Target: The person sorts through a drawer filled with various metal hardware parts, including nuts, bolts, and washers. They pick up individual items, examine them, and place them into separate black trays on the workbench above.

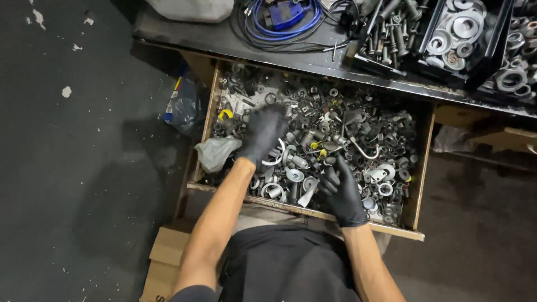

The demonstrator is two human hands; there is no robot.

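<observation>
An open wooden drawer [420, 168] is packed with several grey metal parts: washers, nuts, bolts, rings. My left hand [262, 132], in a black glove, reaches palm-down into the left middle of the heap, fingers curled among the parts; what it grips, if anything, is hidden. My right hand [339, 190], also black-gloved, hovers near the drawer's front, fingers pinched together on what looks like a small dark metal piece. A bent metal hook [366, 152] lies just right of the hands. A yellow ring [225, 114] and a crumpled grey bag [215, 152] sit at the drawer's left.
Above the drawer, a dark bench top [224, 39] carries coiled blue and black cable [282, 22] and black bins of bolts [389, 31] and large washers [458, 33]. A blue plastic bag [182, 103] lies left on the dark floor. A cardboard box [162, 263] sits by my left leg.
</observation>
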